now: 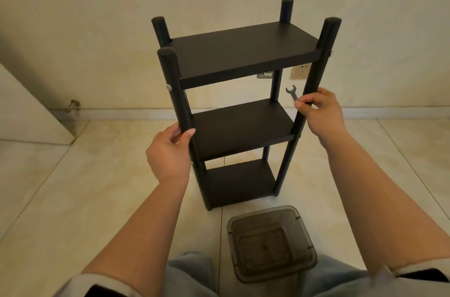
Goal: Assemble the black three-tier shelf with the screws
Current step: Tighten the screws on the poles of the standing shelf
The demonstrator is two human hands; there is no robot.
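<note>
On floor — one shelf (239, 111) | three tiers | two hands gripping posts

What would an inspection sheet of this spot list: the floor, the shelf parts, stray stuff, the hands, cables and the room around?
Surface: pale tiled floor; the shelf stands on it.
Job's things: black three-tier shelf upright, all three boards on four posts; a screw head shows on the front left post; small wrench in the right hand.
Clutter: brown translucent plastic box on the floor near the knees.
Hands: left hand grips the front left post; right hand holds the front right post and pinches the wrench.
Cables: nothing seen.
Surroundings: cream wall with a socket; a door and doorstop at left.
</note>
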